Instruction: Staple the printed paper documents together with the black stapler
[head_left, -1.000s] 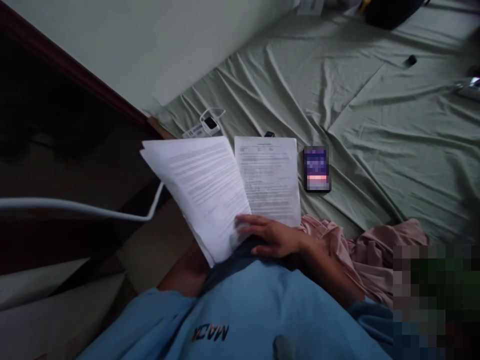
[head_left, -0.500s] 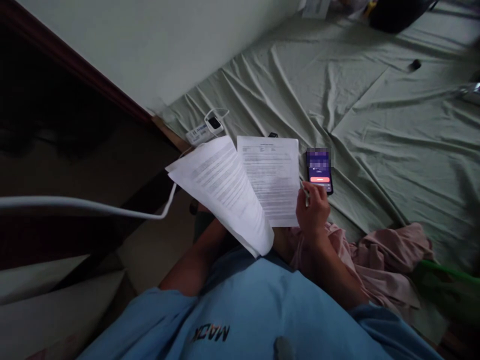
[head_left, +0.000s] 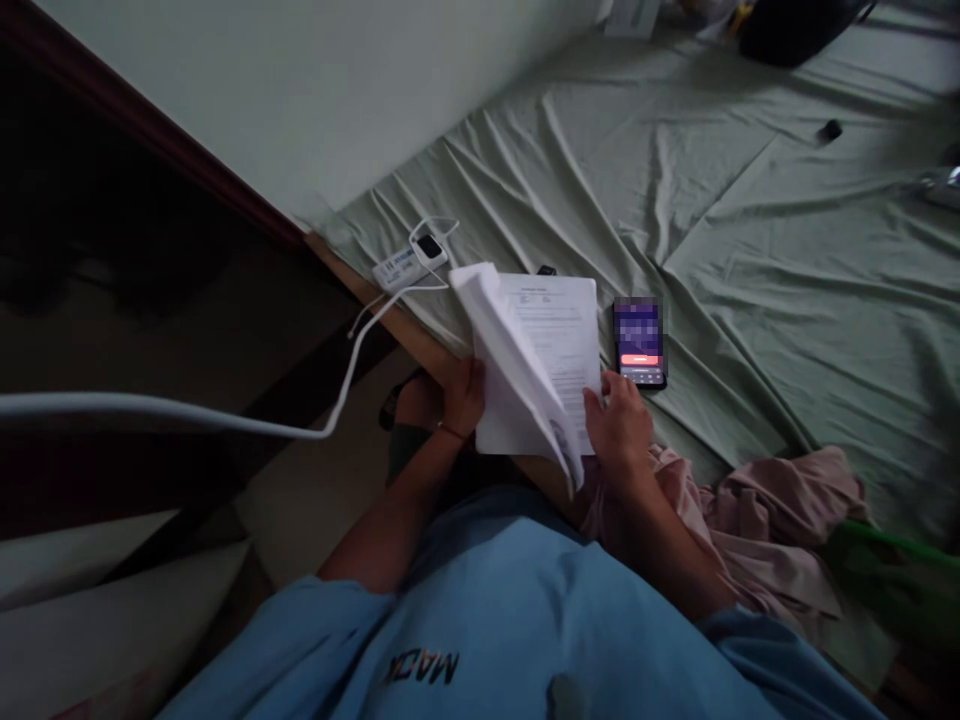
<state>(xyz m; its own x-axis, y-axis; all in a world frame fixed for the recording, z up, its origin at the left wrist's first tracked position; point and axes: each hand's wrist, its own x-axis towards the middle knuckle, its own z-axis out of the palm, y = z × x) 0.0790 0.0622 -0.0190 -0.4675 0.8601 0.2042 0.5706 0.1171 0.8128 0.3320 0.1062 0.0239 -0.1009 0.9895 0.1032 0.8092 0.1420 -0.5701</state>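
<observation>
A stack of printed pages (head_left: 555,345) lies at the bed's edge before me. Across its middle, several turned sheets (head_left: 517,350) stand up edge-on and curl, their lower corner hanging toward my lap. My left hand (head_left: 463,400) is closed at the stack's left edge, its fingertips partly hidden by the paper. At the right edge rests my right hand (head_left: 622,425), the thumb over the page and apart from the bent fingers. I see nothing clearly held in it. Just beyond those fingers lies a phone (head_left: 640,372) with its screen lit.
A white power strip (head_left: 401,268) with a charger (head_left: 429,247) plugged in sits left of the pages, its white cable (head_left: 346,385) running leftward. Pink cloth (head_left: 787,490) is bunched at right on the green sheet (head_left: 750,300). A small dark object (head_left: 546,270) lies behind the stack.
The raised sheets have swung rightward over the stack, uncovering my left hand and the power strip. My right hand's thumb has spread from its fingers; a thin white object seen there before is no longer visible.
</observation>
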